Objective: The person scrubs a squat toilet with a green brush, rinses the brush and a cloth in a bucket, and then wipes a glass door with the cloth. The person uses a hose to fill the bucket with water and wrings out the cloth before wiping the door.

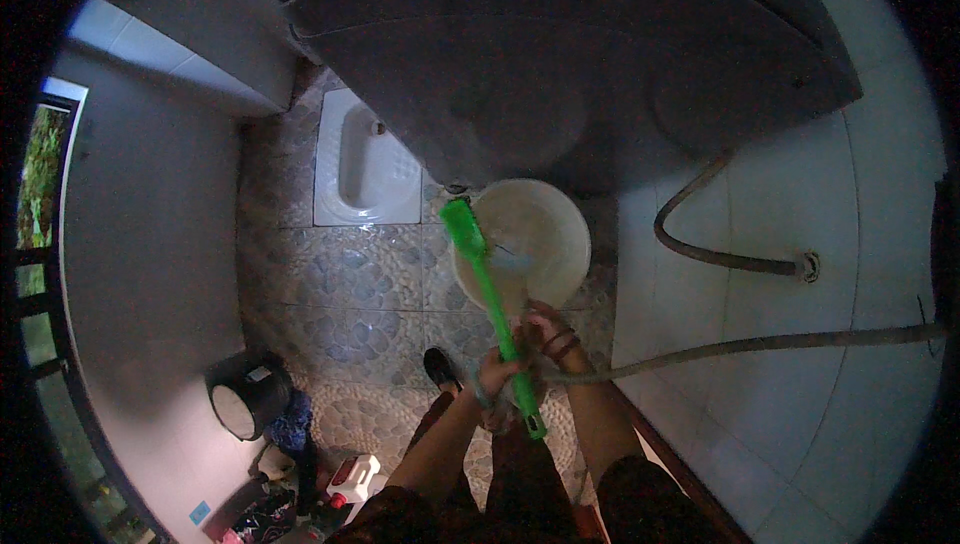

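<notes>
My left hand [497, 373] is closed around the handle of a bright green long-handled brush [491, 296], whose head points up and away over the left rim of a round white basin [581, 244]. Cloudy liquid appears to lie in the basin. Beside it, my right hand [541, 322] is at the end of a grey hose [675, 355], close to the basin's near rim; its fingers are partly blurred and seem to grip the hose end.
A white squat toilet [405, 202] is set in the pebble-patterned floor [352, 266]. A large dark appliance or tank [525, 78] stands ahead. A second hose [690, 253] meets the right tiled wall. At lower left are a black bucket [259, 394] and a white jug [352, 476].
</notes>
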`<control>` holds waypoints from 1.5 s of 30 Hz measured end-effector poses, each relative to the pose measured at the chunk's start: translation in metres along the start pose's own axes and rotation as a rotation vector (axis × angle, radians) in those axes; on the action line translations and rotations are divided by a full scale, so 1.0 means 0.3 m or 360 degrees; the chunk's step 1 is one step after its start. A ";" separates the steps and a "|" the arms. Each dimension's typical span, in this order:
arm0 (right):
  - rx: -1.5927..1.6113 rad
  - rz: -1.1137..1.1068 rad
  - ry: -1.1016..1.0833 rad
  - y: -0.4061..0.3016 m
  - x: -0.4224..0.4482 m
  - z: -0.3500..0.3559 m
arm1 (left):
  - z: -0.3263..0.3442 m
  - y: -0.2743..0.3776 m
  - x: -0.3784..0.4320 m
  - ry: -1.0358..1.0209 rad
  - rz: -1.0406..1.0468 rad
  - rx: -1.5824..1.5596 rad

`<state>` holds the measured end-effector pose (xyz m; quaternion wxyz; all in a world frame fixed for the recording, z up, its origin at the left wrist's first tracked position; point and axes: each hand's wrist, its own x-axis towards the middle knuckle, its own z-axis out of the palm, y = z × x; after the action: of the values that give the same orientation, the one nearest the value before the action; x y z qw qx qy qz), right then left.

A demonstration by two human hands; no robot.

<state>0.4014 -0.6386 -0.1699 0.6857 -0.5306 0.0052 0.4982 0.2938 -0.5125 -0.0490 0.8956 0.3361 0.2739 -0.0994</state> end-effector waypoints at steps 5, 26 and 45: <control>0.0194 0.0299 0.0070 -0.128 0.002 0.102 | -0.113 0.081 -0.108 0.0117 -0.0051 0.0135; 0.0277 0.0056 -0.0389 0.007 -0.057 -0.060 | -0.692 0.099 -0.265 0.1046 -0.0182 0.0073; 0.1093 0.0512 -0.0072 -0.115 -0.115 -0.005 | -0.697 0.228 -0.418 0.0803 -0.0089 -0.0509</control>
<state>0.4085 -0.6609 -0.1271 0.7365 -0.2511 0.2401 0.5804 0.1259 -0.3243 -0.0723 0.8378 0.1973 0.5091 0.0068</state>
